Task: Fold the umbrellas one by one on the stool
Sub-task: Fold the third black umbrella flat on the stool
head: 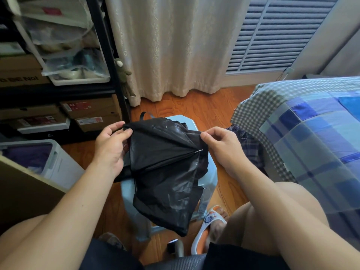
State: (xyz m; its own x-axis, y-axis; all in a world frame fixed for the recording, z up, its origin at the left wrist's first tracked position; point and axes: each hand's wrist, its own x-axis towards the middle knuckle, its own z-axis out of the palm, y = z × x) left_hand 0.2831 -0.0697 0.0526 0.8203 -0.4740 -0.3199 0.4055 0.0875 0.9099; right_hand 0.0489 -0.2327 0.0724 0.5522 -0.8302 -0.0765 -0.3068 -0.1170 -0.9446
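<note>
Above the pale blue stool, the left hand and right hand each pinch the black umbrella canopy's edge

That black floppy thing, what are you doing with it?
It is a black umbrella, and a seated person is folding it over a pale blue plastic stool. The left hand pinches one edge of the canopy and the right hand pinches another near a rib tip, spreading a panel flat between them. The rest of the fabric hangs loose and crumpled, so it is not yet folded. A second, checked umbrella lies beside the stool by the bed.
</note>
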